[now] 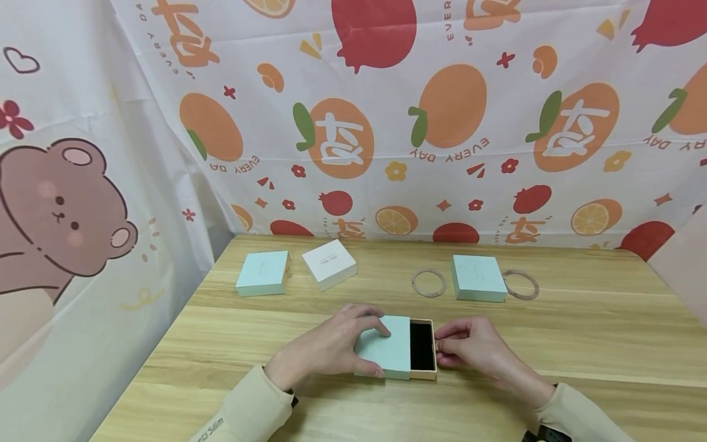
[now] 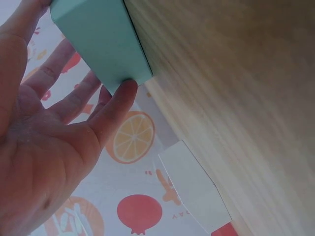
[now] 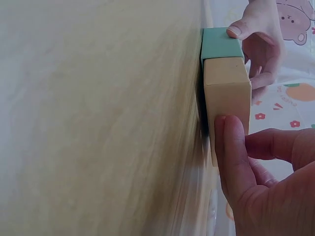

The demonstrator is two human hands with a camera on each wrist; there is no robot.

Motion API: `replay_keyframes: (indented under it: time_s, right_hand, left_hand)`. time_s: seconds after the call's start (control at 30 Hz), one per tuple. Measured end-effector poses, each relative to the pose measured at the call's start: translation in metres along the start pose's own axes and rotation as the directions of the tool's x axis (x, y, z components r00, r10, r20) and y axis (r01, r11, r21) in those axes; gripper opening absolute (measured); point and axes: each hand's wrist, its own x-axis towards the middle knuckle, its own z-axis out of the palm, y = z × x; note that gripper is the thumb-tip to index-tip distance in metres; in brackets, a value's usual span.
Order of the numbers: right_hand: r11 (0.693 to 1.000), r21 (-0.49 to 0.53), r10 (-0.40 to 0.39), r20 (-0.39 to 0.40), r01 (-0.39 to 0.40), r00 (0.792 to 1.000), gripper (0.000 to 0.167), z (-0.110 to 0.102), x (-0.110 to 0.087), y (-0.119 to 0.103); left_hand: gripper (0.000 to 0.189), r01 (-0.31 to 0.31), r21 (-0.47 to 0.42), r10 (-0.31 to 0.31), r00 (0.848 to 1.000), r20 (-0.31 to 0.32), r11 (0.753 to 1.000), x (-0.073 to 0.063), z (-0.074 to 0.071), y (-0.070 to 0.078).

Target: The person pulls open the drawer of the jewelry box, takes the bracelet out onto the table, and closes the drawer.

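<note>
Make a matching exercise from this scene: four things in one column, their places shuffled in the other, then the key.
Column one
1. Left hand
2. Right hand
3. White box
4. Black lining

Column two
A. Inside the peach tray
B. Beside the far-left mint box
C. Holding the mint cover
D. Touching the tray's protruding end

Pairs: 1-C, 2-D, 3-B, 4-A

The counter [image 1: 596,331] has a streaky, light wood top. Toward the back sit the left blue box [image 1: 263,272], a white box [image 1: 329,263] near it, and the right blue box [image 1: 479,277] between two rings [image 1: 414,285]. Nearer the front is a blue box pulled partly open [image 1: 399,350].
</note>
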Motion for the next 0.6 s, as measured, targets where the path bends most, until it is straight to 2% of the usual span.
replay_keyframes:
  time_s: [0.6]
  right_hand:
    - [1.0,0.011,-0.001,0.005,0.001,1.0,0.023,0.0028,0.0027,0.0001]
  left_hand:
    - [0.05,-0.002,0.006,0.002,1.0,-0.004,1.0,0.0013,-0.0002,0.0012]
